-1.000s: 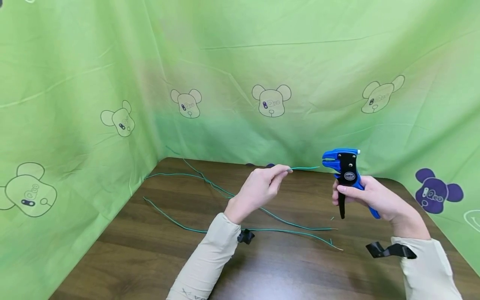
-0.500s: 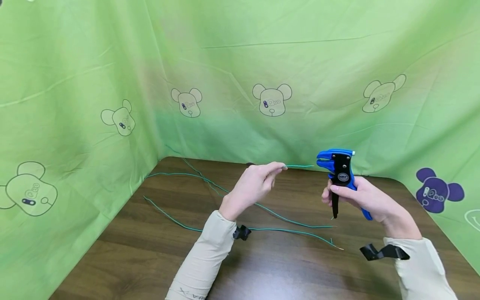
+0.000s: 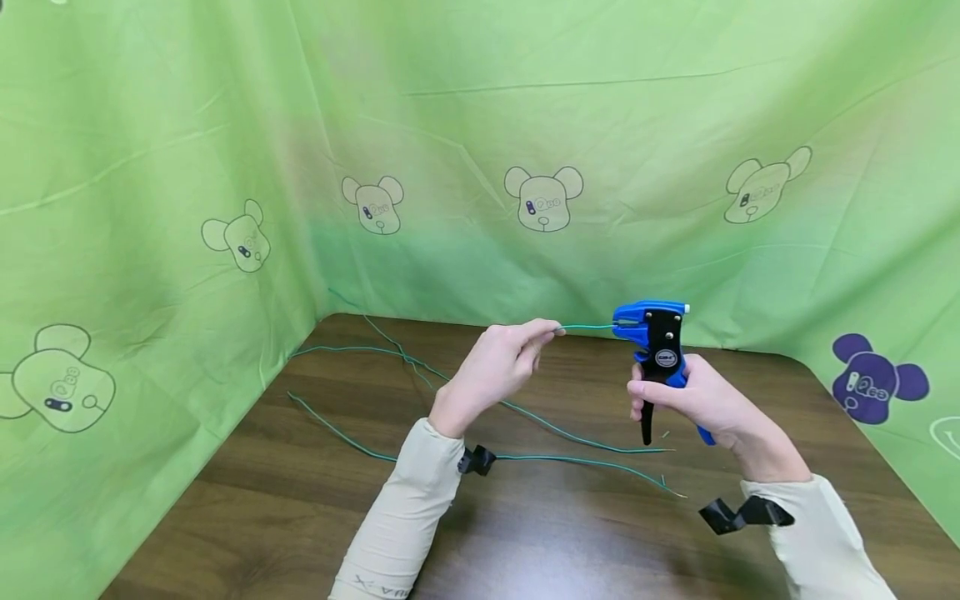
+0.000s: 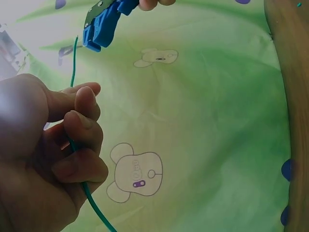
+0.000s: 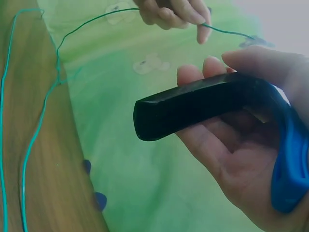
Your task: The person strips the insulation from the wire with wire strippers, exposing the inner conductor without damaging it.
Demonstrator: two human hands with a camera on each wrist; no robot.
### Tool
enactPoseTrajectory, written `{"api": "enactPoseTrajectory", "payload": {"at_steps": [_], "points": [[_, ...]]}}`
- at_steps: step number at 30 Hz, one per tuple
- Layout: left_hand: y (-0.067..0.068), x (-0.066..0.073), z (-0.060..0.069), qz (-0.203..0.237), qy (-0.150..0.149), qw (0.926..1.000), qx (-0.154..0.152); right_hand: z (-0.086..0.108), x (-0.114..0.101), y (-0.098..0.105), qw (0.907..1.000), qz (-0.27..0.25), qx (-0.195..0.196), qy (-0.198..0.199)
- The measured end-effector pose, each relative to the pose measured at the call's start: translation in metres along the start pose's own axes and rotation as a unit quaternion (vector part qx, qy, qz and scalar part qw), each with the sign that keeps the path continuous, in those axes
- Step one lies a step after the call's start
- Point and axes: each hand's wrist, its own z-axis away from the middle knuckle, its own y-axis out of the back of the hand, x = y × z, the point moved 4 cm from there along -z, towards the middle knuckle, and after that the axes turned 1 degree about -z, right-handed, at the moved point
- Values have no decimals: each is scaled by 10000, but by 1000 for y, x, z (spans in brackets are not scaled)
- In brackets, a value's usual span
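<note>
My left hand (image 3: 491,367) pinches a thin green wire (image 3: 587,327) close to its end, raised above the table. In the left wrist view the rest of the wire (image 4: 99,209) runs down past my curled fingers. A blue and black wire stripper (image 3: 664,337) is gripped upright in my right hand (image 3: 708,400). Its jaws point left and look parted. From the head, the wire's end meets the jaw mouth; in the left wrist view the tip shows beside the stripper (image 4: 104,31). The right wrist view shows fingers around the black handle (image 5: 188,106).
More green wires lie across the brown table (image 3: 225,517); one wire (image 3: 555,457) passes behind my left wrist. Their right ends look bare. Small green scraps (image 3: 663,481) lie near those ends. A green printed cloth (image 3: 637,108) hangs behind and at the sides.
My right hand has brought the stripper leftward until its jaws reach the wire's end. My left hand has drifted slightly left and up, still pinching the wire.
</note>
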Motion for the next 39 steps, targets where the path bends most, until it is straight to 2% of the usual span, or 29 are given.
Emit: {"api": "enactPoseTrajectory", "payload": {"at_steps": [4,12,18,28,39], "points": [[1,0,1,4,38,10000,-19,-1,-1,-4,9999,-33,-144,35],[2,2,2,-291,-80,9995,-122,1,-2,-8,9988,-73,-485,55],[2,3,3,-343,-123,9992,-138,1,-4,-11,9978,-70,-651,82],[1,4,2,-431,-52,9988,-230,0,-4,-15,9975,188,-685,61],[1,7,3,-464,-134,9985,-273,1,-5,-14,9977,153,-659,78]]}}
